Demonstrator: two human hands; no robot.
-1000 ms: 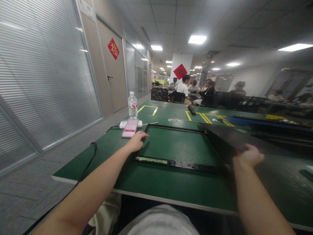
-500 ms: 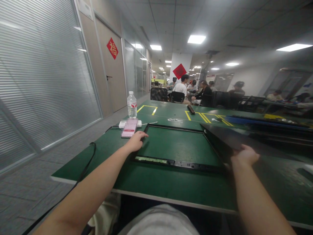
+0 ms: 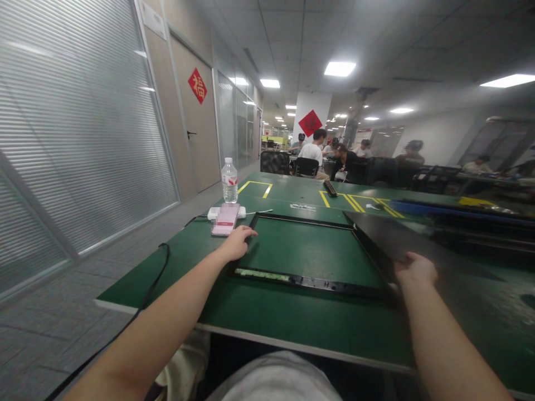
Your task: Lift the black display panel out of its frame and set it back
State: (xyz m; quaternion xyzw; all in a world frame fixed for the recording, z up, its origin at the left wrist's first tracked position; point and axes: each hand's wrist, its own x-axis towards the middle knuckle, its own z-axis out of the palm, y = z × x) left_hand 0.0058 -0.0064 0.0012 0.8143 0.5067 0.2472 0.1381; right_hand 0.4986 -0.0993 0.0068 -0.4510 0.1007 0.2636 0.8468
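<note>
A thin black rectangular frame (image 3: pixel 307 220) lies on the green table before me. Along its near bar runs a pale green strip (image 3: pixel 262 274). My left hand (image 3: pixel 237 244) is closed over the frame's left side, with the fingertips reaching past its inner edge. At the frame's right side, a dark flat panel (image 3: pixel 401 234) is held tilted above the table. My right hand (image 3: pixel 418 270) grips this panel near its lower edge; some of the fingers are hidden behind it. The panel's near corner is blurred, so I cannot tell whether it touches the frame.
A phone (image 3: pixel 225 219) and a white block with a cable (image 3: pixel 242 213) lie beyond my left hand, near a water bottle (image 3: pixel 229 181). A dark ridged bar (image 3: pixel 330 189) lies farther back. Dark and blue parts (image 3: pixel 438 207) occupy the right side. People sit in the background.
The view has shifted slightly, moving the scene right and down. My right hand and the panel have come a little left relative to the frame. The left hand keeps its place on the frame.
</note>
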